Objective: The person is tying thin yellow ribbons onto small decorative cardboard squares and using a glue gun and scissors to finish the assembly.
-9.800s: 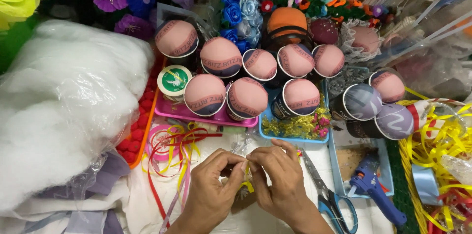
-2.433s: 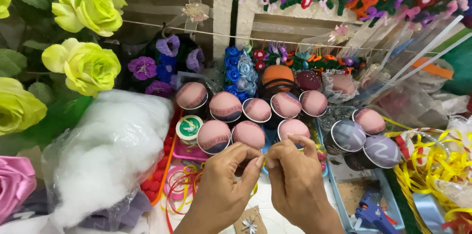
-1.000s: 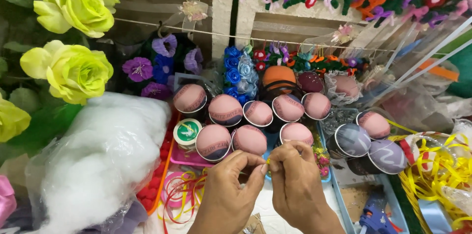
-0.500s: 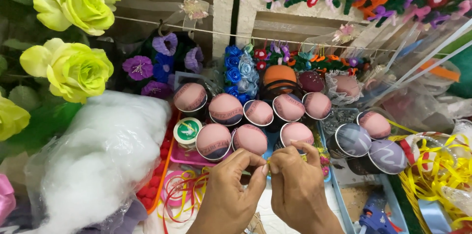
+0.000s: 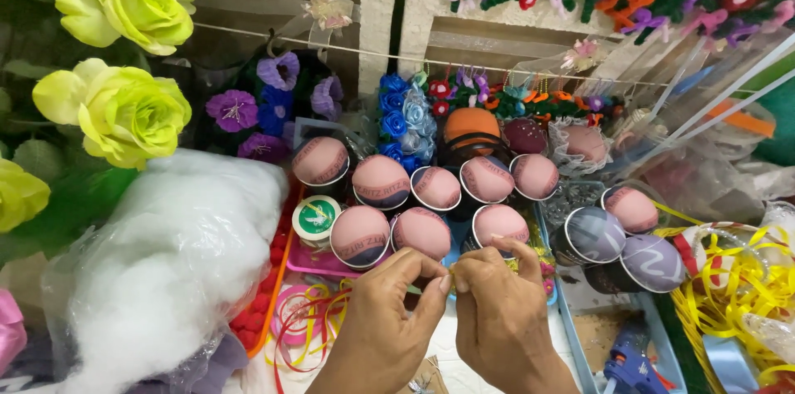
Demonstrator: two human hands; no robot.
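left hand (image 5: 389,323) | right hand (image 5: 497,315) | both grips still pinched on tiny yellow piece (image 5: 452,276), unmoved

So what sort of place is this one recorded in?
Most likely a craft workbench for making artificial flowers. Yellow fabric roses stand at the left, tape rolls crowd the middle, a bag of white stuffing lies beside them, and both hands pinch a small piece together.

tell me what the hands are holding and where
Both hands, left and right, pinch something tiny between their fingertips; what it is cannot be told.
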